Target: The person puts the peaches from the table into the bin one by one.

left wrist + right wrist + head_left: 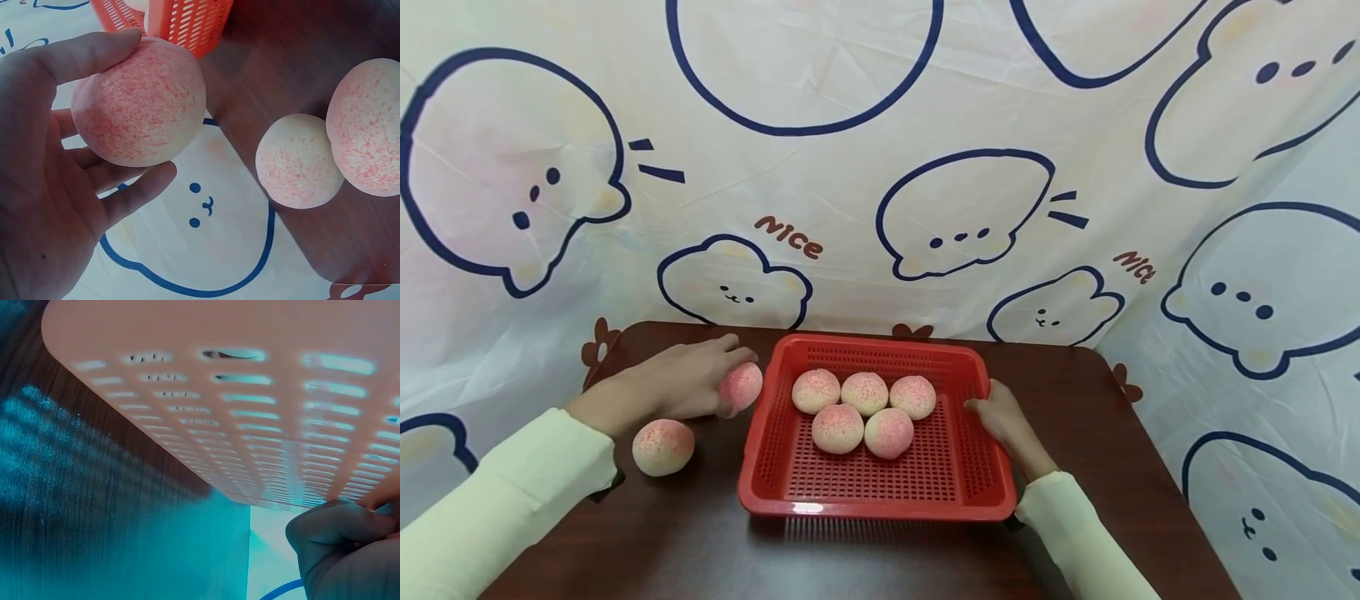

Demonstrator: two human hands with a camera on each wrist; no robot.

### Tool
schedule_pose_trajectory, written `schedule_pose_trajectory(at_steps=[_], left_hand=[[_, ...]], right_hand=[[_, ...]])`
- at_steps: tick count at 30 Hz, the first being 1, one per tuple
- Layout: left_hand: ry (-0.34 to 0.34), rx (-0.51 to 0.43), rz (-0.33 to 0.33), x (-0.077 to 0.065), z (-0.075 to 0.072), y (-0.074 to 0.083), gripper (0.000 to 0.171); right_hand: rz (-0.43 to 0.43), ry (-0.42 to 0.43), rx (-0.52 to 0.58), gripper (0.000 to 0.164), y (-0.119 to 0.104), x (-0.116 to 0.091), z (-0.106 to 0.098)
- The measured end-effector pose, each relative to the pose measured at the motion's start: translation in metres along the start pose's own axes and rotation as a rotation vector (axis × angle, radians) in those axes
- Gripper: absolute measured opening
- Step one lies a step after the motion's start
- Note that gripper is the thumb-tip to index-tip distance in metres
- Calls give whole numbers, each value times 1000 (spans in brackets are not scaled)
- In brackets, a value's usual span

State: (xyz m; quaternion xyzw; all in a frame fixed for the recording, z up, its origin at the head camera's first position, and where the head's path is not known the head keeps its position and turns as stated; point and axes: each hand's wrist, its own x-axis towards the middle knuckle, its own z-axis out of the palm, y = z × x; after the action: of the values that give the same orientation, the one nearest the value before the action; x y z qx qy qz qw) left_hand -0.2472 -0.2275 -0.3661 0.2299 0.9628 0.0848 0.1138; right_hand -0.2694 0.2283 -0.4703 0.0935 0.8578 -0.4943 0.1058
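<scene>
My left hand (688, 379) holds a pink-speckled, cream-coloured peach (742, 387) just outside the left rim of a red perforated plastic basket (880, 507). In the left wrist view the thumb lies over the top of this peach (140, 103), with the fingers curled beneath it. My right hand (1006, 421) grips the basket's right rim. From the right wrist, that hand (347, 550) shows at the basket's slotted side wall (187, 337). Several similar peaches, one of them a front peach (889, 433), lie grouped in the basket's back and middle.
A loose peach (662, 447) lies on the dark wooden table (677, 533) below my left forearm. The left wrist view shows two on the table, a smaller-looking peach (299, 161) and a nearer peach (369, 128). A cartoon-printed cloth (842, 183) hangs behind the table.
</scene>
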Motion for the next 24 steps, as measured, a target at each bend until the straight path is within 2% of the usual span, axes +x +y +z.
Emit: schedule_pose_trajectory(at_steps=[13,24], left_hand=[[27,-90,52,6,-2,8,69],[41,-72,67,11,-6,16,75]], right_hand=[[9,-2,-5,35,0,-1,0],[10,-2,-17,35,-2,-3,0]])
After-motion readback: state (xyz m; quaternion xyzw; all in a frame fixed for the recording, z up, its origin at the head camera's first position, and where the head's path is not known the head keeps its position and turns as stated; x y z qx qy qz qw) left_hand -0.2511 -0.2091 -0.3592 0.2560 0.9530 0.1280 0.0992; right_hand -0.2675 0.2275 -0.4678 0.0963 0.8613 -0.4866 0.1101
